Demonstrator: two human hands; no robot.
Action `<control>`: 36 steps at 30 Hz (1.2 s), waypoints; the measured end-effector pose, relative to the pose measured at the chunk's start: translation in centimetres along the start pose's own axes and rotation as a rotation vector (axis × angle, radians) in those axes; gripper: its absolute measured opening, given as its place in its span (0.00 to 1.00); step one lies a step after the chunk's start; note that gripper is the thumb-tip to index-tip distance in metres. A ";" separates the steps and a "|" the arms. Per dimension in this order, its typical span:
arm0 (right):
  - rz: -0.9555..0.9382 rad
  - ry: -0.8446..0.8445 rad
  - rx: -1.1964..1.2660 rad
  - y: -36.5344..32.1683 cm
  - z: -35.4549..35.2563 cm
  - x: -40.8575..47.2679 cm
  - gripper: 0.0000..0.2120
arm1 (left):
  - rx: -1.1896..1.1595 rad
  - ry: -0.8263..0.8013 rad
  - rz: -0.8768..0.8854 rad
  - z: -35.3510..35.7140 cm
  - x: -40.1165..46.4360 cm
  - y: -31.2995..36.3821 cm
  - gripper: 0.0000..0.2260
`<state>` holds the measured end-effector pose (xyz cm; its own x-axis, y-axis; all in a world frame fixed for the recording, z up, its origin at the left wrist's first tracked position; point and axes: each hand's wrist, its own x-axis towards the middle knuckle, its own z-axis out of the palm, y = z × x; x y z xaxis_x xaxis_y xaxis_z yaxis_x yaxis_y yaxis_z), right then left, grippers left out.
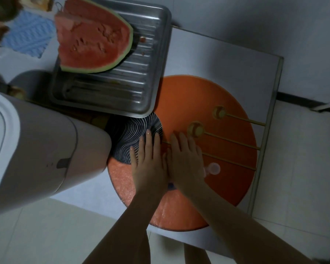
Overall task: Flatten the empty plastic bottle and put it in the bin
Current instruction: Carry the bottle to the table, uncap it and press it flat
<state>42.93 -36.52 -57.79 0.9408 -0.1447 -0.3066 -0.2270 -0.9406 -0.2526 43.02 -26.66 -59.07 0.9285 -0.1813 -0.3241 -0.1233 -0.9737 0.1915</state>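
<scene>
both hands (168, 164) flat, palms pressing bottle (211, 169), no legible writing

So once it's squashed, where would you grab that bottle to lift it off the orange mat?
Probably by the capped neck poking out to the right of the right hand. It is the only exposed part; both hands lie flat over the body. Coming from the right looks clearest, since the left hand and bin crowd the left.

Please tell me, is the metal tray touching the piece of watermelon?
Touching. In the head view the watermelon lies directly on the ribbed floor of the metal tray, its rind edge resting against the ridges with no gap visible.
</scene>
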 end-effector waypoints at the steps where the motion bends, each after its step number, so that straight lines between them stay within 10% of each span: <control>1: -0.001 -0.016 0.002 0.0 0.3 0.1 0.25 | -0.004 -0.004 -0.014 0.1 0.2 -0.1 0.30; 36: 0.101 -0.139 -0.135 -0.4 1.9 1.8 0.24 | 0.105 -0.131 0.076 1.5 1.6 -0.2 0.29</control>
<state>44.17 -35.82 -60.02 0.8691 -0.2055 -0.4499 -0.2739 -0.9574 -0.0919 44.02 -26.95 -61.01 0.8624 -0.2647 -0.4315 -0.2335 -0.9643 0.1248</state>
